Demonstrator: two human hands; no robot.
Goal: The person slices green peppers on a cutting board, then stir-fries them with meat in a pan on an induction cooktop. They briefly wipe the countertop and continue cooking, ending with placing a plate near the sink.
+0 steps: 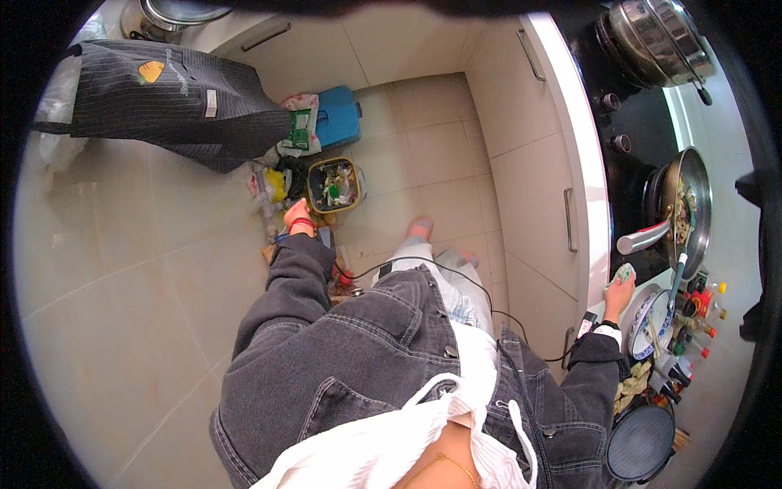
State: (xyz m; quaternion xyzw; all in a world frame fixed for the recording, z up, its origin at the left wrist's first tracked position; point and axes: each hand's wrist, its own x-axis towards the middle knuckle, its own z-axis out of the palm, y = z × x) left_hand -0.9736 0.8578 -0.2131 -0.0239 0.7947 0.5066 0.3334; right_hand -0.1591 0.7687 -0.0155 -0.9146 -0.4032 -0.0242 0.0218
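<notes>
My right hand (pixel 619 296) grips a crumpled green-and-white cloth (pixel 624 273) at the stove's near edge. Just beyond it, a frying pan (pixel 702 226) with a metal handle (pixel 647 236) sits tilted in view on the black gas stove (pixel 632 165). Cooked food (pixel 681 214) lies in the pan, and a teal-handled spatula (pixel 677 278) rests across its rim. Beside my right wrist is a blue-patterned plate (pixel 639 348) with chopsticks on it. Away to the left, my left hand (pixel 299 215) hangs with its fingers curled, no object visible in it, near a lined waste bin (pixel 314 198) on the floor.
A steel steamer pot (pixel 663 46) occupies the stove's far end. Several seasoning bottles (pixel 712 305) and a dark round pan (pixel 641 443) line the counter at right. A striped apron (pixel 165 110) hangs at left, near a blue box (pixel 338 116). A black cable (pixel 427 260) crosses my body.
</notes>
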